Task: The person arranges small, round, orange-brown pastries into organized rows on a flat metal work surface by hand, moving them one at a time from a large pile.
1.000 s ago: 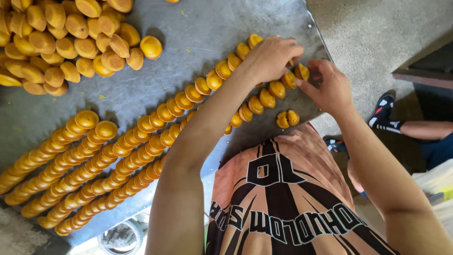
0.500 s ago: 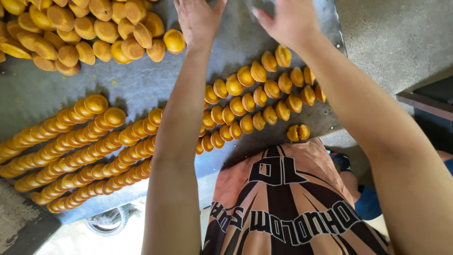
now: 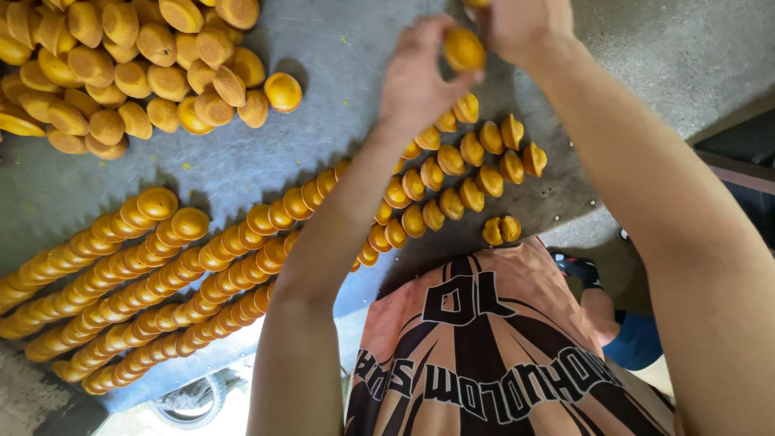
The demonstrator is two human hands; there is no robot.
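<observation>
A grey metal table [image 3: 339,73] is filling most of the view, its surface scuffed and flecked with small yellow crumbs. Grey concrete floor [image 3: 686,48] is showing at two o'clock, in even daylight. A dark wooden edge [image 3: 739,165] is cutting in at three o'clock. A small wheel [image 3: 190,400] is sitting under the table at seven o'clock, on bright pale ground.
</observation>
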